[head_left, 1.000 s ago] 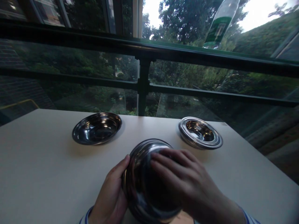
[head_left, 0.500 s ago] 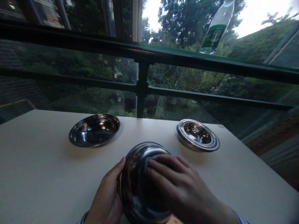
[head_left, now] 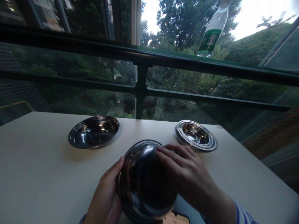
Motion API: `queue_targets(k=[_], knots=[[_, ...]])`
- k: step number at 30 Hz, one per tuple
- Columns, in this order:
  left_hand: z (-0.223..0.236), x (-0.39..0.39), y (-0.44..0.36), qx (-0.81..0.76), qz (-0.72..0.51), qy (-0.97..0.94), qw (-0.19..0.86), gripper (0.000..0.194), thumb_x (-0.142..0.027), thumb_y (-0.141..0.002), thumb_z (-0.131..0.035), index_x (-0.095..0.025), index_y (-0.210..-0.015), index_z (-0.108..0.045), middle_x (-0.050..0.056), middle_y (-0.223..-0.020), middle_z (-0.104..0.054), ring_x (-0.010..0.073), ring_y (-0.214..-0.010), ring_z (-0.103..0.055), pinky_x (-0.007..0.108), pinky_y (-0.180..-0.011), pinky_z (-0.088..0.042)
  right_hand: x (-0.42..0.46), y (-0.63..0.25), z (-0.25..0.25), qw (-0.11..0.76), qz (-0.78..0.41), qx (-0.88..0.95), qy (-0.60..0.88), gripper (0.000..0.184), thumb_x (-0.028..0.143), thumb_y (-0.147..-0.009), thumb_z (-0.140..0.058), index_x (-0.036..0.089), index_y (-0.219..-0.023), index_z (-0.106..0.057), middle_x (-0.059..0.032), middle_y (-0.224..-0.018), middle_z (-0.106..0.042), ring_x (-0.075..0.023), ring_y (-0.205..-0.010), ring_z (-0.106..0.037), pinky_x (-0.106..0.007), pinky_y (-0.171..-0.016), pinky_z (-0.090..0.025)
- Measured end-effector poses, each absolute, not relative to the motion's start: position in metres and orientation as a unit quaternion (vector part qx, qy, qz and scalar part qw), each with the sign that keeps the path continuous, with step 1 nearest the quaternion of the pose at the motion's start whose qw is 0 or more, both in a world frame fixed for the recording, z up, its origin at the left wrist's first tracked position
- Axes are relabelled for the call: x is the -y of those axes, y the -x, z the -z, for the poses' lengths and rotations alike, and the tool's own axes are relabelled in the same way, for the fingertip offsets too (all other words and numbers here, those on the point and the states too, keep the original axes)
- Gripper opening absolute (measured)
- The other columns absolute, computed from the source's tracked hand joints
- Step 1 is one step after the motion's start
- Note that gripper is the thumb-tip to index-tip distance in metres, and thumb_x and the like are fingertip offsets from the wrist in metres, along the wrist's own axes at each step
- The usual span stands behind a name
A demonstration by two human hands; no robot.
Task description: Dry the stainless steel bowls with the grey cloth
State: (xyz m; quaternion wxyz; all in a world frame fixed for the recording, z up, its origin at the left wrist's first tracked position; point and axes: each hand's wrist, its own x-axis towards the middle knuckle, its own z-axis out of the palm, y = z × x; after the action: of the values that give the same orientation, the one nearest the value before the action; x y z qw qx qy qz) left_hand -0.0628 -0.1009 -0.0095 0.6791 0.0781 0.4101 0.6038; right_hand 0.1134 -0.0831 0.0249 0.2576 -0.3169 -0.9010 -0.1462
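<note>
A shiny steel bowl [head_left: 142, 183] is held tilted close to me, its rounded underside facing the camera. My left hand [head_left: 105, 199] grips its left rim, thumb along the edge. My right hand [head_left: 187, 177] lies over its upper right side, fingers curved against the metal. On the white table [head_left: 35, 174] beyond stand a wide shallow steel bowl [head_left: 93, 132] at the left and a smaller steel dish with a ribbed rim [head_left: 195, 135] at the right.
A dark metal railing with glass panels [head_left: 140, 90] runs along the table's far edge. A plastic bottle with a green label [head_left: 211, 32] stands on the top rail at the right. The table's right edge drops off near the ribbed dish.
My right hand has slid rightward and up across the bowl's underside, uncovering more of the metal. The bowl has tilted a little; the view has shifted slightly.
</note>
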Motion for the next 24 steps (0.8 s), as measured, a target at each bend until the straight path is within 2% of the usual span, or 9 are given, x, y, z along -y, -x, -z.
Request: queue_targets(k=[3,6,9,12,17,18,20,22,24], knots=[[0.009,0.102,0.062,-0.400,-0.605,-0.078,0.684,0.019,-0.017,-0.076,-0.060,-0.012,-0.092,-0.068,0.009,-0.083,-0.072,0.0225,-0.077,-0.068,0.033,-0.070,-0.055,0.087,-0.104,-0.023,0.285,0.162,0.904,0.275,0.027,0.019,-0.091,-0.041,0.013,-0.107,-0.061,-0.0067,-0.113,-0.064,-0.0226,-0.101,-0.053,-0.036,-0.077,-0.044],[0.010,0.102,0.063,-0.389,-0.611,-0.086,0.684,0.016,-0.015,-0.075,-0.060,-0.010,-0.088,-0.068,0.008,-0.082,-0.072,0.0206,-0.072,-0.067,0.033,-0.070,-0.055,0.091,-0.097,-0.023,0.345,0.166,0.901,0.201,0.024,0.022,-0.091,-0.042,0.019,-0.098,-0.065,0.0001,-0.109,-0.066,-0.0178,-0.098,-0.053,-0.031,-0.076,-0.044],[0.010,0.102,0.062,-0.378,-0.616,-0.099,0.684,0.017,-0.014,-0.074,-0.062,-0.011,-0.089,-0.068,0.007,-0.083,-0.072,0.0198,-0.074,-0.067,0.031,-0.072,-0.054,0.087,-0.104,-0.028,0.290,0.151,0.911,0.250,0.025,0.020,-0.091,-0.042,0.015,-0.106,-0.062,-0.0056,-0.113,-0.063,-0.0205,-0.102,-0.052,-0.035,-0.080,-0.043],[0.008,0.103,0.060,-0.380,-0.616,-0.098,0.683,0.019,-0.015,-0.074,-0.063,-0.012,-0.092,-0.069,0.007,-0.084,-0.072,0.0214,-0.079,-0.067,0.031,-0.072,-0.054,0.084,-0.108,-0.030,0.275,0.150,0.895,0.318,0.027,0.018,-0.089,-0.044,0.012,-0.111,-0.059,-0.0085,-0.115,-0.062,-0.0226,-0.103,-0.051,-0.037,-0.079,-0.043],[0.008,0.103,0.060,-0.373,-0.623,-0.100,0.680,0.017,-0.017,-0.072,-0.064,-0.011,-0.087,-0.069,0.008,-0.081,-0.072,0.0227,-0.078,-0.067,0.032,-0.071,-0.054,0.090,-0.095,-0.026,0.355,0.156,0.901,0.192,0.023,0.022,-0.092,-0.043,0.020,-0.098,-0.065,0.0047,-0.108,-0.066,-0.0172,-0.099,-0.051,-0.031,-0.077,-0.041],[0.008,0.103,0.060,-0.367,-0.623,-0.105,0.682,0.017,-0.016,-0.072,-0.064,-0.011,-0.088,-0.069,0.008,-0.081,-0.072,0.0225,-0.078,-0.067,0.032,-0.071,-0.054,0.089,-0.096,-0.027,0.343,0.145,0.908,0.192,0.022,0.024,-0.092,-0.043,0.020,-0.098,-0.064,0.0052,-0.109,-0.065,-0.0168,-0.099,-0.052,-0.031,-0.078,-0.041],[0.007,0.103,0.060,-0.359,-0.621,-0.114,0.688,0.019,-0.016,-0.073,-0.064,-0.012,-0.090,-0.069,0.007,-0.082,-0.073,0.0225,-0.078,-0.067,0.033,-0.072,-0.054,0.084,-0.103,-0.029,0.301,0.127,0.914,0.242,0.025,0.023,-0.091,-0.044,0.016,-0.108,-0.061,0.0001,-0.117,-0.062,-0.0198,-0.102,-0.050,-0.034,-0.080,-0.041],[0.007,0.103,0.059,-0.362,-0.616,-0.117,0.690,0.020,-0.016,-0.074,-0.063,-0.012,-0.092,-0.068,0.007,-0.082,-0.073,0.0228,-0.079,-0.067,0.033,-0.072,-0.054,0.079,-0.111,-0.032,0.296,0.123,0.894,0.314,0.027,0.018,-0.088,-0.048,0.015,-0.114,-0.057,-0.0033,-0.117,-0.061,-0.0221,-0.102,-0.049,-0.037,-0.082,-0.041],[0.008,0.104,0.058,-0.363,-0.613,-0.116,0.692,0.019,-0.016,-0.074,-0.063,-0.013,-0.091,-0.069,0.007,-0.082,-0.073,0.0228,-0.079,-0.067,0.033,-0.073,-0.054,0.078,-0.112,-0.032,0.292,0.113,0.894,0.319,0.030,0.017,-0.087,-0.050,0.015,-0.115,-0.056,-0.0049,-0.117,-0.061,-0.0224,-0.102,-0.049,-0.037,-0.082,-0.041]])
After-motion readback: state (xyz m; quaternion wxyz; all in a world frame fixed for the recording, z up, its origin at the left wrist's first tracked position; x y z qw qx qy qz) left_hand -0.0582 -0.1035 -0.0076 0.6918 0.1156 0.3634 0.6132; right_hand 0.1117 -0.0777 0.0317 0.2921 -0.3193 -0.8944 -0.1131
